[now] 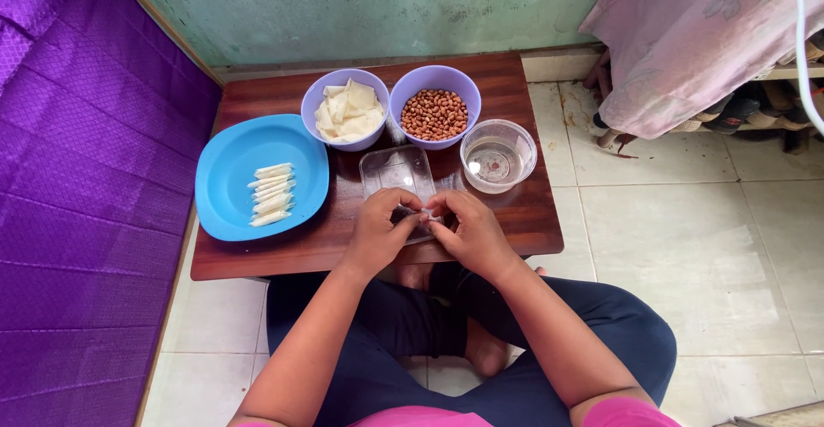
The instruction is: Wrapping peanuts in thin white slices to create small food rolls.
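Pinching a small wrapper point(423, 214), both hands' point(378, 230) point(470, 231) grips, bowls of peanuts point(434, 114), wrappers point(346, 111), water point(498, 159)

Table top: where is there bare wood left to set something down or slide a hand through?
Bare wood shows on the table right-front corner, below the clear water bowl, and the front-left strip below the blue plate. The back is crowded: the wrapper bowl and peanut bowl sit close together. Left hand and right hand cover the clear tray mid-front.
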